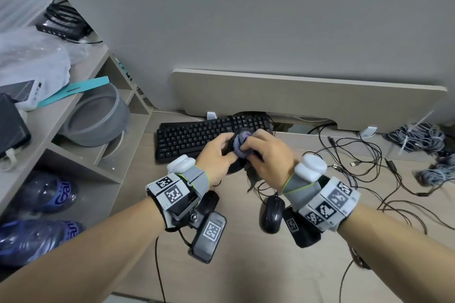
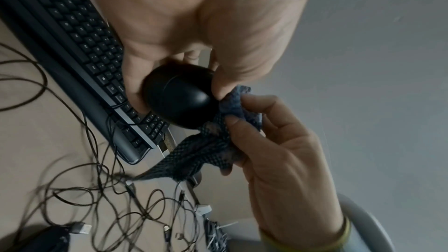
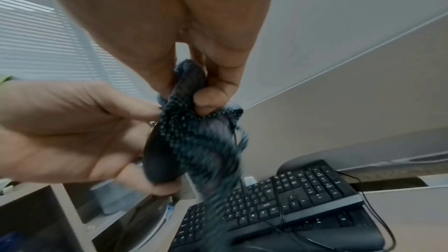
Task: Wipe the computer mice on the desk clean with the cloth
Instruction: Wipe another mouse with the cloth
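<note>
My left hand (image 1: 227, 154) grips a black computer mouse (image 2: 179, 99), lifted off the desk in front of the keyboard. Thumb on one side and fingers on the other hold its body. My right hand (image 1: 251, 149) pinches a bunched blue-grey knitted cloth (image 1: 242, 142) and presses it against the front end of that mouse. The loose end of the cloth (image 3: 206, 150) hangs down, blurred. A second black mouse (image 1: 272, 214) lies on the desk below my right wrist, untouched.
A black keyboard (image 1: 197, 135) sits behind the hands against the desk's back panel. Tangled black cables (image 1: 357, 167) and grey cable bundles (image 1: 418, 138) spread over the right side. A shelf unit with a grey bowl (image 1: 98, 118) stands on the left.
</note>
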`<action>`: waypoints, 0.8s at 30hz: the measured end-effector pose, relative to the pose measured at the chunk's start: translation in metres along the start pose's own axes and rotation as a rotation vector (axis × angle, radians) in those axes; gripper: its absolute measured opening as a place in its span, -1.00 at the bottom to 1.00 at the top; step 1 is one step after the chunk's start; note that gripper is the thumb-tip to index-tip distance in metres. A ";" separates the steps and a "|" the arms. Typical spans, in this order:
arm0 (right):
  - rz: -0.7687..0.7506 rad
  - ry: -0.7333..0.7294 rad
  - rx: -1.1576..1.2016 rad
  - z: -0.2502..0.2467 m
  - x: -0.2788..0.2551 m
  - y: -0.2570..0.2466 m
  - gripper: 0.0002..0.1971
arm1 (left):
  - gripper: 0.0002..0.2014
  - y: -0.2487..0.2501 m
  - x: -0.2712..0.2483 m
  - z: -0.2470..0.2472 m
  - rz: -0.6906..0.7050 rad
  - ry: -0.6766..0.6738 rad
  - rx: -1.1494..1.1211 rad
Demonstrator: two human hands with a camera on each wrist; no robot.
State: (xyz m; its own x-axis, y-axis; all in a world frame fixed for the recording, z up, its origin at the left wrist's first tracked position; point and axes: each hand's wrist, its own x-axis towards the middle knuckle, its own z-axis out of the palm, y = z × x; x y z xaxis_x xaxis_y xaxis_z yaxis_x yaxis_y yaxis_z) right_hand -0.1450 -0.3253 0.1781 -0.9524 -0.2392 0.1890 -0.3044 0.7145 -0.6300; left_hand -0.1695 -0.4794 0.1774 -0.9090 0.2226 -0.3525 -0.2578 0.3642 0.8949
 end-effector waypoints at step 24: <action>0.297 0.178 0.458 -0.017 -0.002 0.011 -0.78 | -0.68 0.022 -0.011 0.009 -0.211 0.001 -0.374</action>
State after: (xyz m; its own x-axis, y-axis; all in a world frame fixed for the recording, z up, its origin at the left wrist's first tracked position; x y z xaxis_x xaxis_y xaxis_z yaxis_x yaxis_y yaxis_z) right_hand -0.1470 -0.3057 0.1838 -0.9961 0.0708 0.0530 -0.0234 0.3664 -0.9302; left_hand -0.1624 -0.4657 0.1989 -0.8237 0.1776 -0.5385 -0.5391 0.0489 0.8408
